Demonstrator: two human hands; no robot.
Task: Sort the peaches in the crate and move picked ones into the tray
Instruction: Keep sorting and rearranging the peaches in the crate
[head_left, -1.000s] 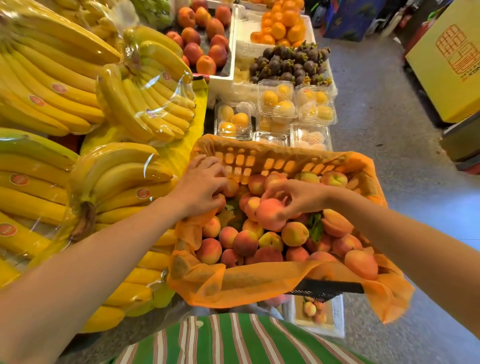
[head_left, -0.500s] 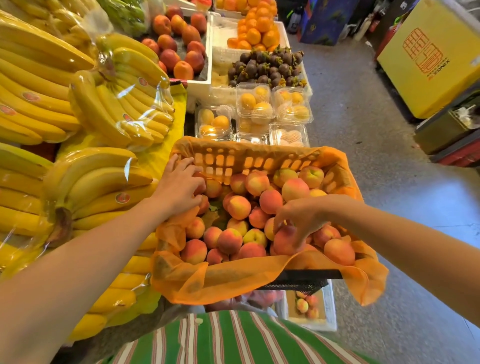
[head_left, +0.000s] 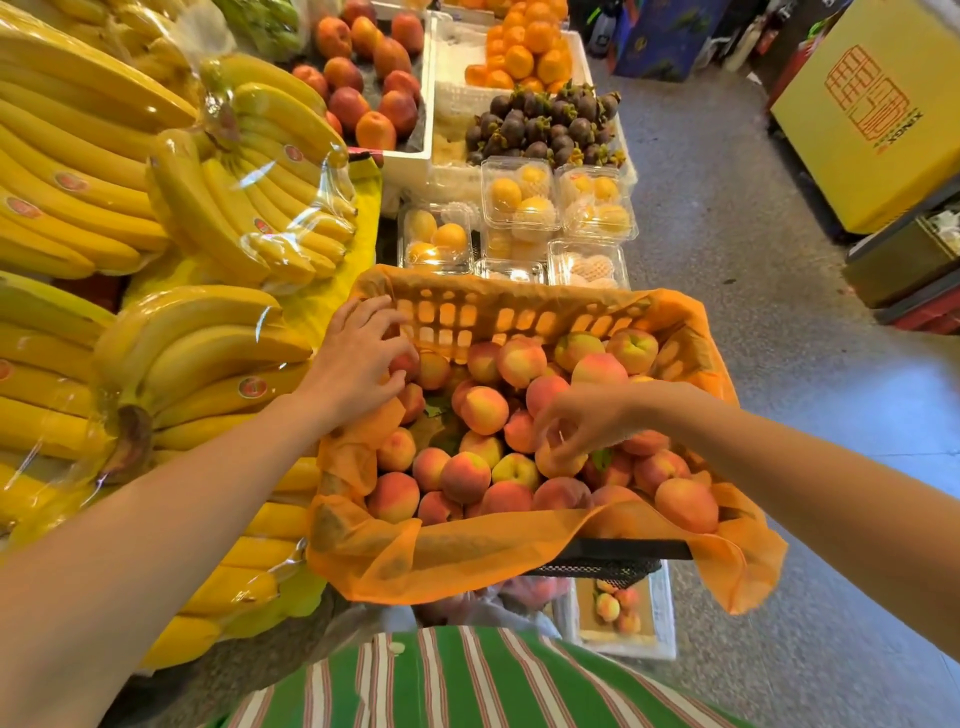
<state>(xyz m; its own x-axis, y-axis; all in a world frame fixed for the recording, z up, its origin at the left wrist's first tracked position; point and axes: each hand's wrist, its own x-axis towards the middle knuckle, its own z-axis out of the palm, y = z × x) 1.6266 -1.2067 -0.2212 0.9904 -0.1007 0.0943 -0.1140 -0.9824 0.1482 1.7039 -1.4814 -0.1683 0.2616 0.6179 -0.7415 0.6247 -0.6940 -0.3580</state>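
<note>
An orange-lined crate (head_left: 519, 561) full of red-yellow peaches (head_left: 483, 410) sits right in front of me. My left hand (head_left: 358, 364) is at the crate's far left corner, fingers curled around a small red peach (head_left: 406, 365). Over the middle of the pile, my right hand (head_left: 587, 418) points its fingertips down and grips a yellow-orange peach (head_left: 558, 462) that rests among the others. A white foam tray (head_left: 662, 618) holding a few peaches lies on the floor below the crate's near right corner, partly hidden by it.
Wrapped banana bunches (head_left: 171, 364) crowd the left side, touching my left forearm. Clear fruit boxes (head_left: 519, 202), mangosteens (head_left: 540, 124) and a white box of peaches (head_left: 374, 104) stand beyond the crate. Grey floor and a yellow carton (head_left: 878, 114) are on the right.
My right hand brought the peach it held down and toward me into the pile, where it now stays. My left hand has kept to the far left corner.
</note>
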